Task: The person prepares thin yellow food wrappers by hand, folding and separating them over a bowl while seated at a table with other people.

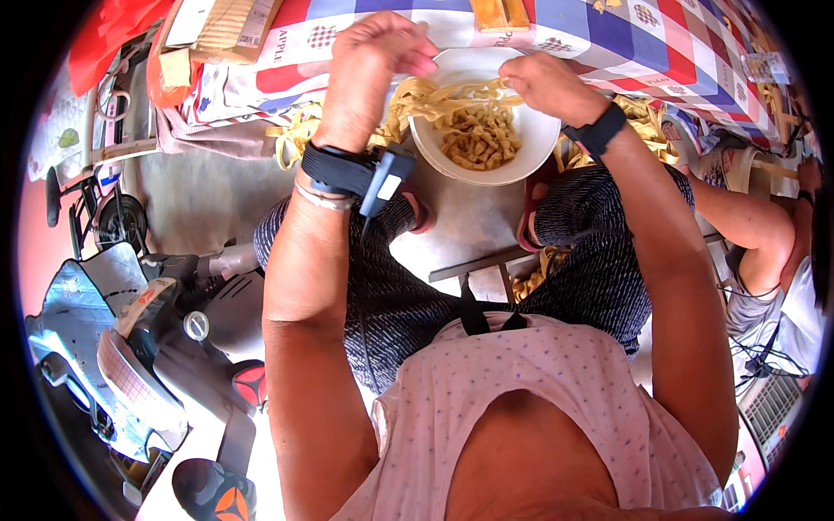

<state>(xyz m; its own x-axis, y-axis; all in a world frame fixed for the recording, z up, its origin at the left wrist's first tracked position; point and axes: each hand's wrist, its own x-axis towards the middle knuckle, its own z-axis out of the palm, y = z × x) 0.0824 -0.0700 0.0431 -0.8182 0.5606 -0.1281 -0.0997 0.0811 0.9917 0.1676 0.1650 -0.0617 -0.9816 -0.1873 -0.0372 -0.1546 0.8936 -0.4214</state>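
A white bowl stands in front of me, below the table edge. Small tan curled pieces lie in it, and a bunch of long yellowish flat strips stretches across its left part. My right hand, wearing a black wrist strap, is closed at the bowl's right rim, pinching the end of a strip between thumb and fingers. Over the upper left rim hovers my left hand, its fingers loosely bent and apart. Nothing shows in its grasp. A black band with a small device sits on that wrist.
A table with a checked cloth runs along the far side, holding a cardboard box and a wooden block. More yellow strips hang beside the bowl. A scooter stands left; another person's arm is at right.
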